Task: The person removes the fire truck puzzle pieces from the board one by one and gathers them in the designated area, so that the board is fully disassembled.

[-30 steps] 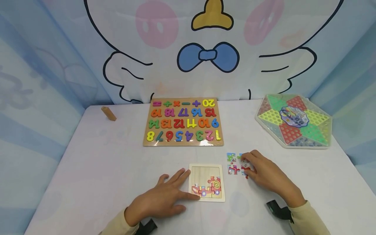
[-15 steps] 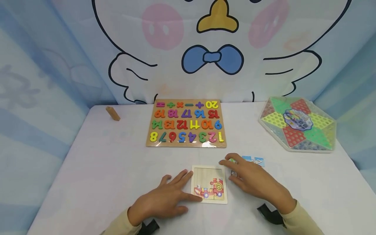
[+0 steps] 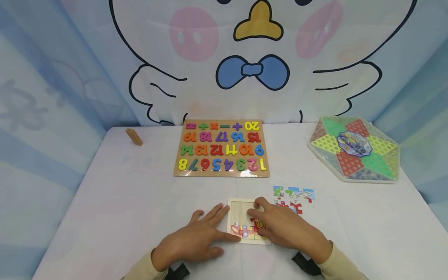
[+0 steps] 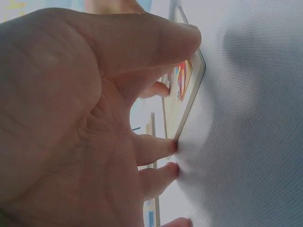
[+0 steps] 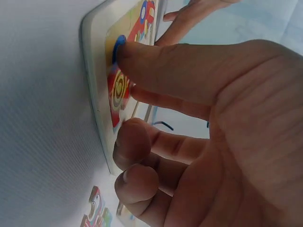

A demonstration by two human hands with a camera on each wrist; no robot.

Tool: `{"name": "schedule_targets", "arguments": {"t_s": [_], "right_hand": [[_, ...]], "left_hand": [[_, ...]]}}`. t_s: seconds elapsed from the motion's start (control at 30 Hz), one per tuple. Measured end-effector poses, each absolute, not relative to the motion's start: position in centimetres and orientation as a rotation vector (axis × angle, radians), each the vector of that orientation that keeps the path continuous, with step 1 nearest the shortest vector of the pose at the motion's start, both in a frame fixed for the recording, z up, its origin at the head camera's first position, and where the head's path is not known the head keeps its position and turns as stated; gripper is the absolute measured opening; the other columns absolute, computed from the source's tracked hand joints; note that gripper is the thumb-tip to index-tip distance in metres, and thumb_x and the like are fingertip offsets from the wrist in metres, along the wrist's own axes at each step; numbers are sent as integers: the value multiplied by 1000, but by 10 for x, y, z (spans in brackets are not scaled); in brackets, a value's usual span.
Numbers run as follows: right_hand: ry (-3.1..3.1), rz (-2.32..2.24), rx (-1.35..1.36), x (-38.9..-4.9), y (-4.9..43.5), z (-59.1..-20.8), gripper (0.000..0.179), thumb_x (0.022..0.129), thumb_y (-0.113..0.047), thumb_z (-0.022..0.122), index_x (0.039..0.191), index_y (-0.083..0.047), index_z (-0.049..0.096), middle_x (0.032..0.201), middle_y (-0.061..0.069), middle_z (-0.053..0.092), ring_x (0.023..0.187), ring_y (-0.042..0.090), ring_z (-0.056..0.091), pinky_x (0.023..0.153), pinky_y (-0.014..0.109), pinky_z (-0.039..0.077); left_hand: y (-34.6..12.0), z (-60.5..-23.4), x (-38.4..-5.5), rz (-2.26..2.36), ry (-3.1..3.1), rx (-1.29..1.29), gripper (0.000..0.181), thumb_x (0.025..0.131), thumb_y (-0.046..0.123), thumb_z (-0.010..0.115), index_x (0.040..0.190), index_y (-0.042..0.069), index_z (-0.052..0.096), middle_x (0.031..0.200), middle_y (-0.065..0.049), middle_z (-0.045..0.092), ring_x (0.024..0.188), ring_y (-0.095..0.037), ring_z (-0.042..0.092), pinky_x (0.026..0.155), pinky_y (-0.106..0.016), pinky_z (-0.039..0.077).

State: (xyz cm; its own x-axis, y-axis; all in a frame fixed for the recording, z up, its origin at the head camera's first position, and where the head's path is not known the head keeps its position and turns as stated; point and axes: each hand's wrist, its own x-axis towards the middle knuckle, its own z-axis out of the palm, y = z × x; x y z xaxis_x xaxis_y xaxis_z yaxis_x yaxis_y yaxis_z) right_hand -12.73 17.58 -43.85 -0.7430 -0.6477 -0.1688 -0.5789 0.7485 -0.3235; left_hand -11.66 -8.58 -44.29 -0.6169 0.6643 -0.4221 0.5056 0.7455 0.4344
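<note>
On the white table, the left hand lies spread along the left of the puzzle tray, fingertips at its left rim and near-left corner. The right hand arches over the tray's right side, thumb apart from the bent fingers, with no pinch visible. The tray looks almost square, its longer axis hard to judge. The loose pieces sit right of its far half, just beyond the right hand, the nearer one; the thumb touches the blue wheel inside the near-right corner.
</note>
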Motion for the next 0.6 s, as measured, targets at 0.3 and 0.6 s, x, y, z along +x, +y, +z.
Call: {"name": "schedule_targets", "arguments": {"t_s": [0.3, 0.6], "right_hand": [[2666, -388, -924, -128, 178, -436, 37, 87, -16, 82, 121, -11, 68, 115, 8, 59, 71, 11, 57, 65, 31, 54], [2650, -463, -908, -129, 181, -439, 38, 88, -12, 80, 121, -14, 61, 109, 4, 58, 64, 8, 49, 59, 26, 46]], "left_hand": [[-86, -443, -116, 377, 2370, 878, 47, 93, 35, 74, 134, 54, 62, 170, -5, 18, 157, -29, 11, 113, -70, 22], [-85, -444, -117, 382, 2371, 871, 47, 92, 36, 75, 133, 54, 62, 170, -5, 20, 156, -29, 11, 112, -71, 23]]}}
